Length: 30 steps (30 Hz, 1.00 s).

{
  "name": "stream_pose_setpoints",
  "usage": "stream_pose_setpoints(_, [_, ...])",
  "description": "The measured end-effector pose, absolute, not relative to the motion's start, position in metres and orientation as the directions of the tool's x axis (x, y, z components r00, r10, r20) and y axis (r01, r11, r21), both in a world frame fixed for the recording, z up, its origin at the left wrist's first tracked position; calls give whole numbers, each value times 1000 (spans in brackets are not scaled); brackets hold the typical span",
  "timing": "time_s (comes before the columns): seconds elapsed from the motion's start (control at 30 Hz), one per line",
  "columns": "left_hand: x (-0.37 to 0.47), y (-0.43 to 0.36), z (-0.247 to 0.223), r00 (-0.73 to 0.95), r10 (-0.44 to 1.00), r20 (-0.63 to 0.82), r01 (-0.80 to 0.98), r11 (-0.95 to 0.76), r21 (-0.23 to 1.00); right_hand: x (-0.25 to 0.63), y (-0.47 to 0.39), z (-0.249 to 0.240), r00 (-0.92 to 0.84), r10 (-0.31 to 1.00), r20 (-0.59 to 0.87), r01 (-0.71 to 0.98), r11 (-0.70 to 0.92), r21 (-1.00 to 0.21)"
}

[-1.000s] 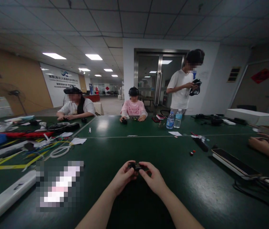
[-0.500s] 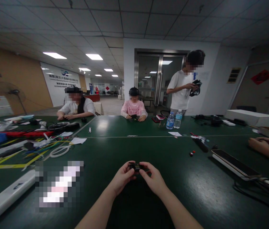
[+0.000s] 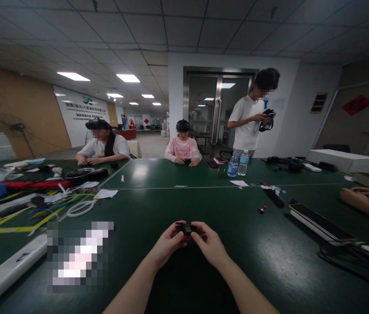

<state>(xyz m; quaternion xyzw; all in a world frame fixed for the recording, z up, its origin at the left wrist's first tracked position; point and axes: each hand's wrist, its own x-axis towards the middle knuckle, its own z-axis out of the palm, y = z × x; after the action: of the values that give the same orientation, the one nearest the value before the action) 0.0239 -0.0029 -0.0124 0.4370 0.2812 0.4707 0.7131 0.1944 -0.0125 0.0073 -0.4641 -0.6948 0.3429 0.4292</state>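
Both my hands meet over the dark green table [image 3: 171,205] in front of me. My left hand [image 3: 167,244] and my right hand [image 3: 208,244] pinch a small black part [image 3: 185,228] between their fingertips, just above the table top. What the part is I cannot tell; it is small and dark, and my fingers cover most of it.
A white power strip [image 3: 4,272] and a pile of cables and ties [image 3: 56,203] lie to the left. A long flat device [image 3: 321,222] with black cables lies to the right, near another person's forearm [image 3: 363,203]. Two water bottles [image 3: 237,165] stand far across, where two people sit and one stands.
My hands hold the same pose on the small part. Across the table, the seated person in pink has drawn both hands together.
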Motion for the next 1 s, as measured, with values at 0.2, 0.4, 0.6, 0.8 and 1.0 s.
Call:
stream_pose_setpoints(0.2, [24, -5, -11, 386, 922, 3, -430, 177, 885, 195, -13, 7, -205, 945, 255, 343, 314, -885])
stream_pose_setpoints(0.4, [24, -5, -10, 399, 917, 2, -429, 185, 884, 196, -11, 5, -210, 946, 247, 345, 308, -887])
stream_pose_setpoints(0.6, [23, -6, -6, 407, 914, -14, -410, 196, 891, 196, -11, 4, -204, 950, 237, 344, 296, -891])
stream_pose_setpoints(0.8, [23, -6, -7, 419, 908, 1, -415, 191, 889, 196, -12, 7, -217, 944, 247, 339, 310, -888])
stream_pose_setpoints(1.0, [24, -5, -9, 406, 914, -3, -416, 188, 890, 196, -10, 5, -215, 939, 267, 332, 328, -884])
